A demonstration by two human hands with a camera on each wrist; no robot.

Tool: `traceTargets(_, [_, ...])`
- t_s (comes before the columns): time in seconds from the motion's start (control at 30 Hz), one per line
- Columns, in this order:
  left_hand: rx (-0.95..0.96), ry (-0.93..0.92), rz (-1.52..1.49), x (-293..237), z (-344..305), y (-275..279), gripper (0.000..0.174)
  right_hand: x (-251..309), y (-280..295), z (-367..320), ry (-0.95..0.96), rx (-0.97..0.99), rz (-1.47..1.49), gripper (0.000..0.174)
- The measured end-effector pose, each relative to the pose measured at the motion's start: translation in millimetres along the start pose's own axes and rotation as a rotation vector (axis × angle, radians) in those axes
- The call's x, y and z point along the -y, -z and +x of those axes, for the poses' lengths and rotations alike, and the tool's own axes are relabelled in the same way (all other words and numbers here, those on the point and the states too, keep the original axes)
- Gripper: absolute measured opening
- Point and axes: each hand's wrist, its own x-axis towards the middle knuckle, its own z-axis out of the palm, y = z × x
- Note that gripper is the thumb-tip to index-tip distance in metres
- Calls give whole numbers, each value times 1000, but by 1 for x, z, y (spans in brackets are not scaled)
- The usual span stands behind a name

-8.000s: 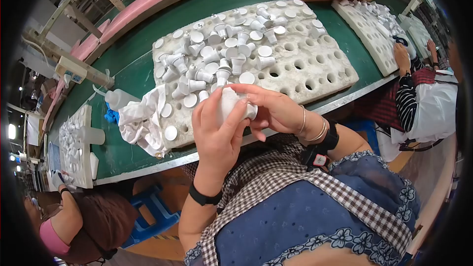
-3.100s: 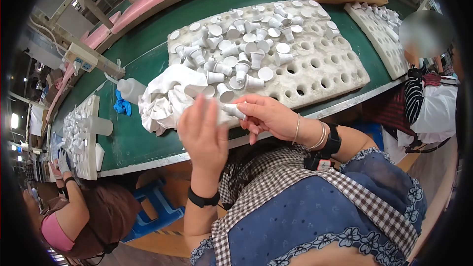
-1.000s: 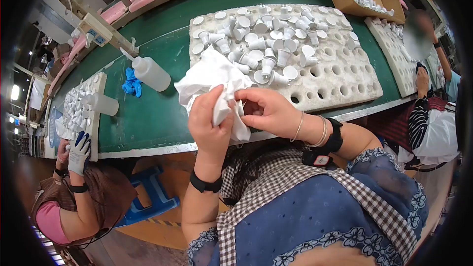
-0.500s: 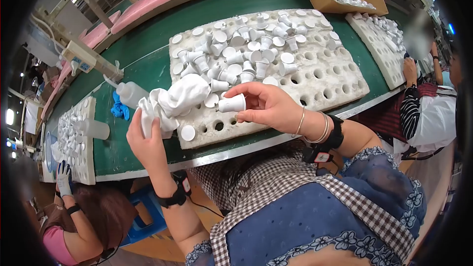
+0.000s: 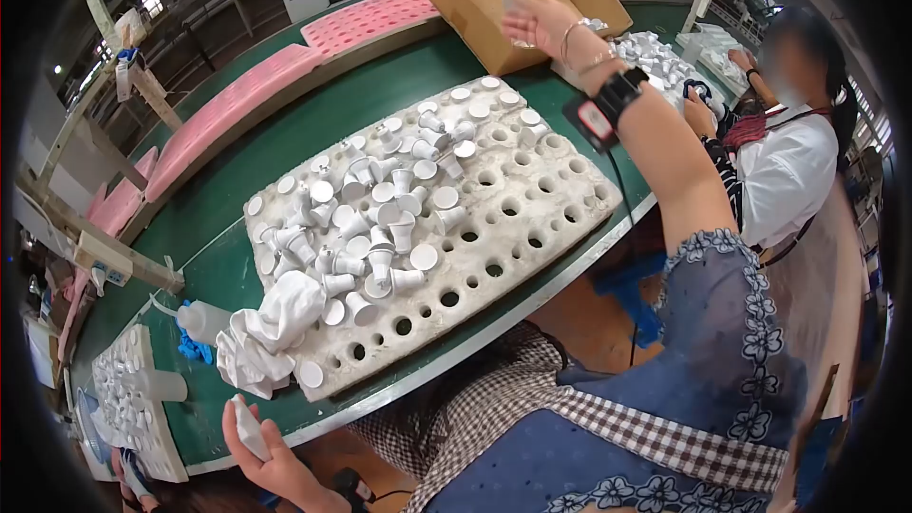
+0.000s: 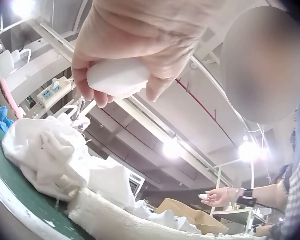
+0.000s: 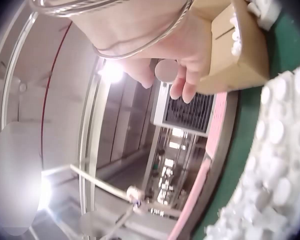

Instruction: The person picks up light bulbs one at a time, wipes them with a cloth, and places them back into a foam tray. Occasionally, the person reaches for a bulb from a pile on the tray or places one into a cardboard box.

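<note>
My right hand [image 5: 546, 27] is raised over the cardboard box [image 5: 465, 14] at the back. Its fingers pinch a small white cup-shaped piece, whose round flat end [image 7: 166, 70] shows between thumb and fingers in the right wrist view. Near the table's front edge, my left hand [image 5: 275, 465] grips a smooth white block with rounded edges [image 6: 117, 77]. A crumpled white cloth [image 5: 271, 332] lies beyond that hand, on the corner of the pale holed board [image 5: 513, 214]. Many similar white cup-shaped pieces [image 5: 380, 256] are heaped on the board, some standing in holes.
White pieces also lie in the box's right side. A squeeze bottle [image 5: 202, 321] and a blue crumpled item [image 5: 195, 349] are left of the cloth. Another holed board [image 5: 142, 418] stands far left. A seated person [image 5: 788, 152] works at the right.
My right hand has carried the white cup-shaped piece from above the board to the box at the back. My left hand has left the cloth and now holds the white block.
</note>
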Motion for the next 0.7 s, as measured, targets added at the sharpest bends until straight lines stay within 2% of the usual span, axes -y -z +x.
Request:
traceTargets(0.03, [-2, -3, 2, -1, -1, -2, 40, 3, 1, 5, -29, -15, 113, 31])
traceTargets(0.07, [13, 3, -17, 0, -2, -4, 43, 3, 1, 9, -28, -13, 116, 31])
traceTargets(0.13, [38, 23, -67, -6, -9, -9, 46, -4, -11, 10, 73, -199, 21, 37])
traceTargets(0.17, [53, 20, -148, -8, -14, -15, 48, -14, -15, 3, 61, -191, 22, 37])
traceTargets(0.23, [169, -4, -200, -8, -20, -22, 51, -35, -33, -43, -50, 178, -203, 31])
traceTargets(0.3, [270, -19, -232, -2, -22, -31, 58, -64, -47, -79, -33, 305, -601, 28])
traceTargets(0.37, [345, -11, -260, -6, -24, -42, 61, -90, -58, -116, 242, 331, -988, 24])
traceTargets(0.4, [349, -9, -254, -7, -25, -46, 61, -96, -61, -124, 235, 331, -984, 24])
traceTargets(0.47, [437, -23, -203, -8, -25, -53, 64, -106, -66, -135, 287, 266, -1242, 30])
traceTargets(0.57, [495, -42, -222, -13, -26, -62, 64, -116, -77, -137, 224, 193, -1281, 34])
traceTargets(0.63, [505, -78, -241, -18, -29, -67, 61, -132, -77, -130, 260, 177, -1316, 36])
traceTargets(0.7, [485, 30, -420, -18, -35, -74, 60, -142, -76, -123, 294, 161, -1354, 37])
